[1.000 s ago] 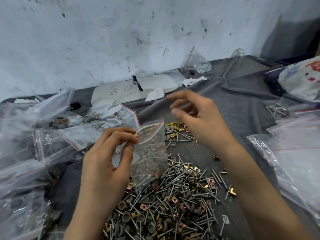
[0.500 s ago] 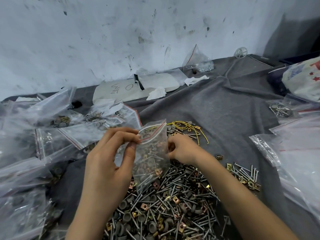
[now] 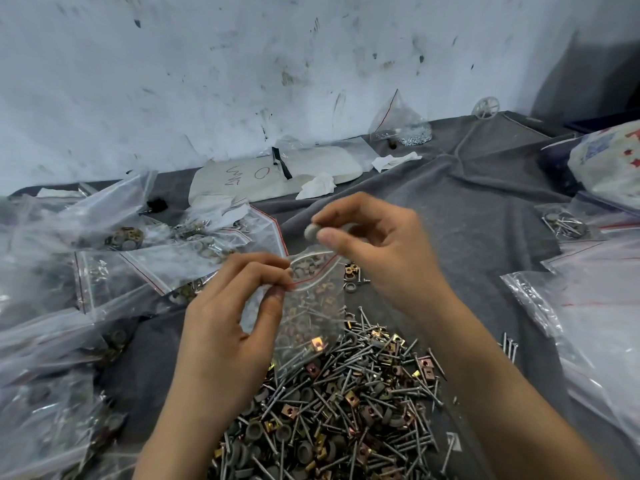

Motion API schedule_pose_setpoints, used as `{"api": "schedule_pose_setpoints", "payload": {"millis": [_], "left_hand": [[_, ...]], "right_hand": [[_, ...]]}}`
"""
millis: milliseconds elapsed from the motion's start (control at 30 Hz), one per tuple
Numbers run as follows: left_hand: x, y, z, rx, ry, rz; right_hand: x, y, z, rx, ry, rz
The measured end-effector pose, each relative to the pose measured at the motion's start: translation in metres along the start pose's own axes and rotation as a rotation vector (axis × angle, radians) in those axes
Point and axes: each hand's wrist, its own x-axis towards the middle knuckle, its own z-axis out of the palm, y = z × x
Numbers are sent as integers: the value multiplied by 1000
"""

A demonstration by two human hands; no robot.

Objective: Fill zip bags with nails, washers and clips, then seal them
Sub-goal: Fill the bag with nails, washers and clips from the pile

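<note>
Left hand (image 3: 235, 327) pinches the zip bag (image 3: 311, 306) at its open rim; right hand (image 3: 381, 251) pinches washer (image 3: 310, 231) above.

A wide stretch of bare grey cloth (image 3: 485, 220) lies open in the right centre of the frame, running up toward the wall (image 3: 207, 81). A heap of nails, washers and clips (image 3: 346, 410) blocks the lower centre. Filled plastic bags (image 3: 69, 306) crowd the left side, more bags (image 3: 595, 323) line the right edge, and a white pad (image 3: 277, 171) sits at upper centre. In the middle, the left hand (image 3: 225, 337) pinching a zip bag (image 3: 311, 306) and the right hand (image 3: 381, 261) pinching a washer (image 3: 310, 232) bar the way.
</note>
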Motion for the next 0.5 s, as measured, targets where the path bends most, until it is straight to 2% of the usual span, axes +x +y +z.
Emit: {"api": "schedule_pose_setpoints", "payload": {"millis": [67, 133, 200, 267, 367, 500], "left_hand": [[0, -1, 0, -3, 6, 1], [-1, -1, 0, -7, 21, -7], [-1, -2, -1, -14, 32, -17], [-1, -2, -1, -13, 33, -21], [-1, -2, -1, -17, 28, -7], [-1, -2, -1, -23, 25, -15]], "right_hand": [[-2, -2, 3, -107, -38, -37], [1, 4, 2, -32, 24, -42], [6, 19, -2, -4, 130, 30], [10, 48, -6, -170, 164, 167], [6, 95, -9, -561, 5, 393], [-1, 125, -8, -861, -248, 427]]}}
